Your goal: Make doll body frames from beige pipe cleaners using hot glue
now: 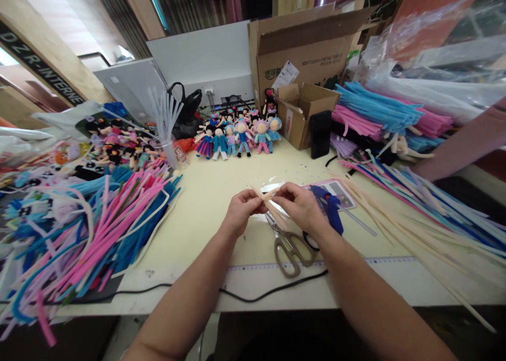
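My left hand and my right hand meet over the middle of the pale table, both with fingers pinched on cream pipe cleaners held between them. The stems stick out past my fingers and hang down toward the table. Directly under my hands lie scissors with grey handles. A blue glue gun rests just right of my right hand, its black cord running along the table's front.
A heap of pink, blue and white pipe cleaners fills the left side. Long cream and coloured stems lie on the right. Finished small dolls stand at the back, beside cardboard boxes and a black phone.
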`<state>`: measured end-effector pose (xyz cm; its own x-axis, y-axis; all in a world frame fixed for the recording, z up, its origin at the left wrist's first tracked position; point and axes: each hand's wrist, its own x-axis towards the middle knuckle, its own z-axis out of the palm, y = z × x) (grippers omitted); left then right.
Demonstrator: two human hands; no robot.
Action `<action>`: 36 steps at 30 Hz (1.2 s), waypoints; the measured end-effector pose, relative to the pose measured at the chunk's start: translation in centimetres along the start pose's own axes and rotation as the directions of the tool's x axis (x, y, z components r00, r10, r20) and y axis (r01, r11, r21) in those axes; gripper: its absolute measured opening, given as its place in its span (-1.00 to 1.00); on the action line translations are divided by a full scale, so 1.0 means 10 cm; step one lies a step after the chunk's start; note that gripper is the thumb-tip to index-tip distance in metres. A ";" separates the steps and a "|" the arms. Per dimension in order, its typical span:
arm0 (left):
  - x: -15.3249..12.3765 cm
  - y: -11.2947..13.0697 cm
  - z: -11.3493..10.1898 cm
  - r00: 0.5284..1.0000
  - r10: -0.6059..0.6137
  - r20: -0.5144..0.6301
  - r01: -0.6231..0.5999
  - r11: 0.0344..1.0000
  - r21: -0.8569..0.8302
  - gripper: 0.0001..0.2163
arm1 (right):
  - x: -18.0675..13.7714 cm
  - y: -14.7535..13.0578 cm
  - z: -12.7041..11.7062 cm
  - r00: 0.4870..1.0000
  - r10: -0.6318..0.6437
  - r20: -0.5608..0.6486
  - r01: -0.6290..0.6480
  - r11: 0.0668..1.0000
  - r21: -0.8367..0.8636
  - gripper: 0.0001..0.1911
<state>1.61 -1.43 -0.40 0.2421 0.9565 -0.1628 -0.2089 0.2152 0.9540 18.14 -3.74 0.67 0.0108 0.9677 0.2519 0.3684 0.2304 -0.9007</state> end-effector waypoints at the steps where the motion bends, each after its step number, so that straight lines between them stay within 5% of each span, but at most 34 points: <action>1: 0.00 0.00 0.00 1.000 -0.005 0.006 0.005 1.000 -0.006 -0.78 | 0.00 0.01 0.00 1.000 0.002 -0.002 -0.002 1.000 0.006 -0.87; 27: -0.07 0.04 0.03 0.985 -0.081 0.155 0.101 0.987 -0.127 -0.81 | 0.06 0.05 0.10 0.966 0.166 0.199 -0.233 0.892 0.388 -0.79; 36: -0.06 0.04 -0.01 0.978 -0.023 0.205 0.067 0.975 -0.211 -0.81 | 0.00 -0.05 0.12 0.987 0.072 0.147 -0.133 0.874 0.468 -0.82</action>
<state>1.29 -1.93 0.05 0.4361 0.8905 -0.1298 -0.3876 0.3160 0.8660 16.88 -3.73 0.69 -0.0994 0.9863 0.1319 -0.1149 0.1203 -0.9861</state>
